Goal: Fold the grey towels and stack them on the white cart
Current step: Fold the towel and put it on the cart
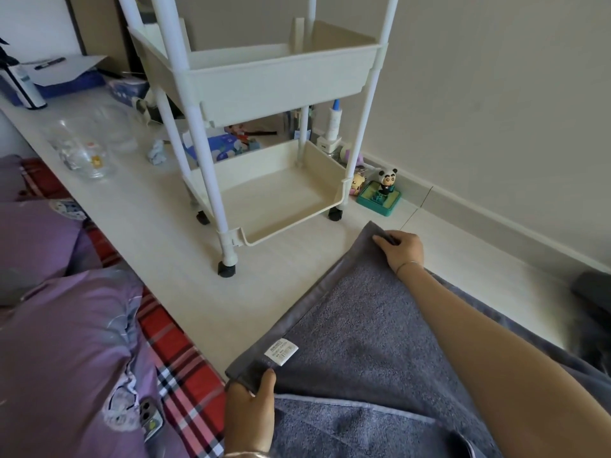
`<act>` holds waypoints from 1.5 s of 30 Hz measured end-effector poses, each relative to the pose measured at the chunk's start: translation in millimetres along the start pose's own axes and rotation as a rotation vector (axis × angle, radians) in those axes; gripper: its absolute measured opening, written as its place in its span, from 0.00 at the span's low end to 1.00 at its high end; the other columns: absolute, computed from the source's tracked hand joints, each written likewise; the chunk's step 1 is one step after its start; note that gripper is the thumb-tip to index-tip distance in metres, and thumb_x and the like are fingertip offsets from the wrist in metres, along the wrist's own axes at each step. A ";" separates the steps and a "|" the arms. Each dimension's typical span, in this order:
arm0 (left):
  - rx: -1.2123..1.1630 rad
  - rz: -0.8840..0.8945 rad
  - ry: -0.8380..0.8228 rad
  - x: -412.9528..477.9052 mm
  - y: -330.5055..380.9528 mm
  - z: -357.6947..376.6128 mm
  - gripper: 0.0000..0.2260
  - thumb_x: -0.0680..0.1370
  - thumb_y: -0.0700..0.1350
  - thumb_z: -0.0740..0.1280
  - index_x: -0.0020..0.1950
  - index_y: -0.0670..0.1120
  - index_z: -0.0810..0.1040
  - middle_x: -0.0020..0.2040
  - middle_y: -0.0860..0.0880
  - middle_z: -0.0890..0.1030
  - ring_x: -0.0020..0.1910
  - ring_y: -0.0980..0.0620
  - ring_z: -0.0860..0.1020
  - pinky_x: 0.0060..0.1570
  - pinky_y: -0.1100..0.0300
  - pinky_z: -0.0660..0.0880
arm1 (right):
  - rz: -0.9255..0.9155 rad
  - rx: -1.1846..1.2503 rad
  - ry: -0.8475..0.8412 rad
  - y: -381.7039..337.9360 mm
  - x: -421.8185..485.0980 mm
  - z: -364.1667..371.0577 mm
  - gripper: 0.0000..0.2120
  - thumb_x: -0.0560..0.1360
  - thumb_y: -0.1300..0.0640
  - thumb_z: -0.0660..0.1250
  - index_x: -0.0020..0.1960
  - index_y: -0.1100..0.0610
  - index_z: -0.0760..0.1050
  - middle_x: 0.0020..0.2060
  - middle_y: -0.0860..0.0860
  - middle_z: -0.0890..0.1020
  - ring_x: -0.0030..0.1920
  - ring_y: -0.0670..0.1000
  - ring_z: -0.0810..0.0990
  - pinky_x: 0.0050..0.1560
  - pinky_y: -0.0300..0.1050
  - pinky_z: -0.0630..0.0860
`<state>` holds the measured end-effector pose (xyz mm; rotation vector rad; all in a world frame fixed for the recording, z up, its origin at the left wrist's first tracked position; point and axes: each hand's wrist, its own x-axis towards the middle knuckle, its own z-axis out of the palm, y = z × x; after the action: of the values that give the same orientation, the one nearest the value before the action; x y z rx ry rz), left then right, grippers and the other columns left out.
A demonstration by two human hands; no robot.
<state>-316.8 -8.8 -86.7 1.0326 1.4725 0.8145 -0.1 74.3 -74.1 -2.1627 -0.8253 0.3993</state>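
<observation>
Towel [357,312] lies flat on the surface [185,259] before the cart [281,84], left hand [251,414] and right hand [401,251] each pinching one corner.

The left hand [251,414] is running off the bottom edge at the wrist, its fingers lying hidden under the grey towel [357,328] corner. The towel itself is spilling past the bottom edge, nearer than both hands. The print on the white label [281,351], just beyond the left thumb, is staying too small to read. A dark object [593,292], right of the right hand [401,251], is being cut by the frame edge.
</observation>
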 end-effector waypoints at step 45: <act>1.092 1.178 -0.609 -48.6 -25.4 14.8 0.27 0.61 0.64 0.74 0.48 0.47 0.72 0.43 0.49 0.78 0.43 0.46 0.79 0.44 0.52 0.76 | 0.039 -0.360 0.225 138.1 -425.7 -136.3 0.19 0.62 0.49 0.79 0.48 0.53 0.76 0.46 0.47 0.78 0.47 0.50 0.75 0.49 0.43 0.71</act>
<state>-305.8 -64.1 -93.3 2.7933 0.5720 0.2722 -185.7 -355.1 -82.8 -2.5013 -0.7736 0.0219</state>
